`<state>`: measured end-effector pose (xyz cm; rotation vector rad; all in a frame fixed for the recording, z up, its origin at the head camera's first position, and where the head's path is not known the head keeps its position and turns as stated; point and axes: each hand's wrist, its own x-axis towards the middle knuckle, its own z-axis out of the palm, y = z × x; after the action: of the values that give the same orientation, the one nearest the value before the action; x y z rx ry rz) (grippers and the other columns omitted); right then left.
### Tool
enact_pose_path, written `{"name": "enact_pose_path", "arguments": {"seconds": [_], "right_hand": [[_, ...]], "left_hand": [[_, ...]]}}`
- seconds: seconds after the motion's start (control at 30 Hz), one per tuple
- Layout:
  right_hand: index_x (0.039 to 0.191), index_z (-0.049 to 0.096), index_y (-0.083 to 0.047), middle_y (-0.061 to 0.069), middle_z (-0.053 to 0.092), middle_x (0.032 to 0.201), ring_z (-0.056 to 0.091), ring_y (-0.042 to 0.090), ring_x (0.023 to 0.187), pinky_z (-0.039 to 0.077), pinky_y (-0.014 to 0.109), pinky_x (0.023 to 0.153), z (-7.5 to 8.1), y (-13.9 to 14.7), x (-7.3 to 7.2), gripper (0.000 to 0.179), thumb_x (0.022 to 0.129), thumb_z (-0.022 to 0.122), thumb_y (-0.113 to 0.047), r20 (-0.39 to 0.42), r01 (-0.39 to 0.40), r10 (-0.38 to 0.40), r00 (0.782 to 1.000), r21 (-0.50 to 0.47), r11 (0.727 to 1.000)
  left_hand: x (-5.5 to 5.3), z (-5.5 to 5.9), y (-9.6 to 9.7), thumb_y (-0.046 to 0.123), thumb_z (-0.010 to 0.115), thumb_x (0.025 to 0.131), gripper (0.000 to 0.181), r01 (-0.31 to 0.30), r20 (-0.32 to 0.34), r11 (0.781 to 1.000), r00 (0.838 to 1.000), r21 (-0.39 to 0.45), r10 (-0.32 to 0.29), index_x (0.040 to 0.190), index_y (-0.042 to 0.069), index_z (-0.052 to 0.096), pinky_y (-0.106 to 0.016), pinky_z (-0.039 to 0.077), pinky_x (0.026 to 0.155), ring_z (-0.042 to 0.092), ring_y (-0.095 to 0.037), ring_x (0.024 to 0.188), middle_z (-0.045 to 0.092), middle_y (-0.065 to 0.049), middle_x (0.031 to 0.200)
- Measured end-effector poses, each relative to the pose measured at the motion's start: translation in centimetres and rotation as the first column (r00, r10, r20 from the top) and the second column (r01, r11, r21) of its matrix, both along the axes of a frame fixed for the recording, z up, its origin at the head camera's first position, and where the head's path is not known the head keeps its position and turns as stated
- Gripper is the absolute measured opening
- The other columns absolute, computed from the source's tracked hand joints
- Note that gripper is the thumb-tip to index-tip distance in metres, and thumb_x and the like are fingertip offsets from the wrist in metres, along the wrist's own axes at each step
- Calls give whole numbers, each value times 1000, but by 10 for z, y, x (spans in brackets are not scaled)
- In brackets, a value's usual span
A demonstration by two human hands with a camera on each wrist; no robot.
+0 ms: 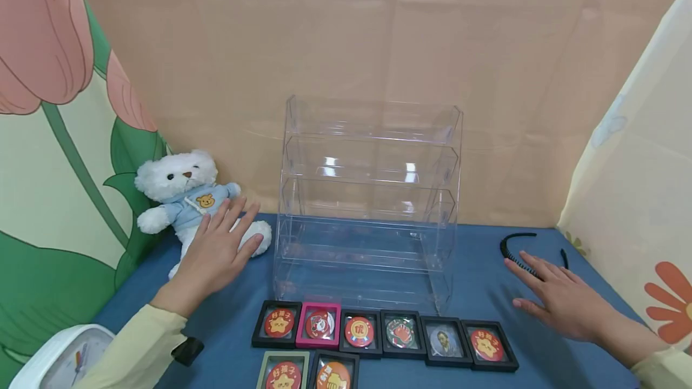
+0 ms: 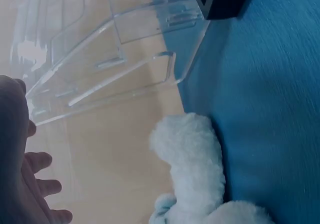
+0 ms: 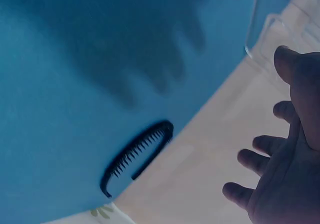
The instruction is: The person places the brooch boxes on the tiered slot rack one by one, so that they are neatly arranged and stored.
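My left hand (image 1: 218, 251) is held out with spread, straight fingers, overlapping a white teddy bear (image 1: 175, 176) in a blue hoodie in the head view. Over on the right, my right hand (image 1: 562, 296) hovers above the table with its fingers extended, casting a shadow there. Nothing is in either hand. Close by that hand lies a black toothed headband (image 3: 135, 151). Between the hands stands a clear tiered acrylic display rack (image 1: 370, 245), its shelves bare. In front of it, small framed badges lie in rows, among them a pink-framed one (image 1: 319, 347) and a green-framed one (image 1: 261, 380).
A black-framed badge (image 1: 516, 367) ends the front row at the right. At the lower left sits a white rounded container (image 1: 51, 347). A flowered cloth (image 1: 627, 209) borders the blue table (image 1: 481, 269) on the right, and a beige backdrop (image 1: 378, 29) hangs behind.
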<state>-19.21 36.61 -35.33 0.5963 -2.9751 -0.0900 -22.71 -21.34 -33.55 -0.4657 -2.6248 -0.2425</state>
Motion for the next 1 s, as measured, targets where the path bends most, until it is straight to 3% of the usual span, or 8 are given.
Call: {"name": "enact_pose_path", "arguments": {"seconds": [0.27,0.47,0.67,0.87,1.0], "right_hand": [[141,48,-17,22,41,140,41,46,122,33,68,91,-17,-15,5,69,85,59,-56,39,-10,10,999,-9,1000],[136,53,-17,19,46,136,42,45,122,33,67,91,-23,-20,6,66,86,55,-59,115,-39,41,992,-14,999],[129,60,-15,19,53,128,47,45,116,37,69,84,-27,-26,5,61,86,56,-58,310,-17,40,950,-75,997],[114,68,-14,8,61,110,55,36,105,43,62,83,-28,-33,3,45,85,64,-48,458,69,21,889,-179,981],[110,69,-12,4,62,104,58,32,99,46,59,80,-30,-33,3,41,86,65,-44,470,57,52,881,-215,975]], "left_hand": [[-11,-6,12,33,53,95,62,87,-78,994,994,71,-81,147,6,32,-56,16,109,17,-39,138,29,-20,149],[-20,-9,21,29,54,95,65,153,-87,978,986,145,-141,150,9,26,-58,23,106,21,-38,137,30,-16,150],[-29,-11,29,25,51,98,64,249,-124,947,966,202,-227,151,6,21,-56,27,105,28,-37,135,30,-17,150],[-33,-16,35,28,44,101,66,241,-64,933,971,268,-232,153,12,6,-55,31,103,31,-37,133,28,-20,150],[-35,-17,36,27,41,102,67,242,-50,929,970,281,-237,153,13,0,-55,30,103,30,-38,133,25,-21,151]]}}
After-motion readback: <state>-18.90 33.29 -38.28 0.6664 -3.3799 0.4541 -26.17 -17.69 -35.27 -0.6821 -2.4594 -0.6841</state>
